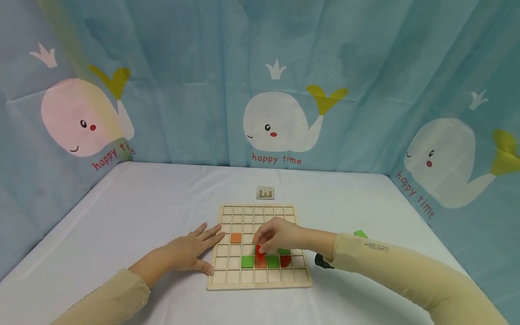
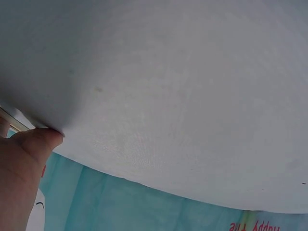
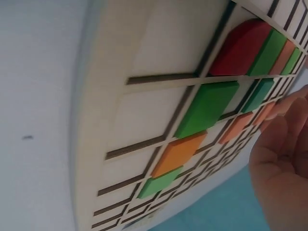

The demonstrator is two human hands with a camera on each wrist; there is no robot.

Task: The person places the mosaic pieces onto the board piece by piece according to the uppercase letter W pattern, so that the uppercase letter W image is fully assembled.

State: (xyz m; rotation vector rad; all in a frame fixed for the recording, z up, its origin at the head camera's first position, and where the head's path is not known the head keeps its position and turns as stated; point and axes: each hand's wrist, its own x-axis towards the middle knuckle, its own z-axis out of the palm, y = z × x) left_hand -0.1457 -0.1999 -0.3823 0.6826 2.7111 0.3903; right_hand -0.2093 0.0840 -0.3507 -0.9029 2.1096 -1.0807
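Observation:
A pale wooden board (image 1: 260,285) with a grid of square cells lies on the table. Over its lower middle, my right hand (image 1: 280,234) pinches a small red piece (image 1: 260,253) between thumb and fingers; in the right wrist view the right hand (image 3: 284,163) hides that piece. My left hand (image 1: 191,250) has its fingers spread and touches the board's left edge. One row holds a green tile (image 1: 247,262), an orange tile (image 1: 260,262), another green tile (image 1: 273,261) and a rounded red piece (image 1: 285,261). Farther left sits a lone orange tile (image 1: 236,238).
Behind the board lies a small patterned grid card (image 1: 265,192). A loose green tile (image 1: 360,234) is on the white tablecloth (image 1: 162,194), partly behind the right sleeve. A dark object (image 1: 322,261) shows at the right wrist. A blue whale-print curtain (image 1: 187,113) surrounds the table.

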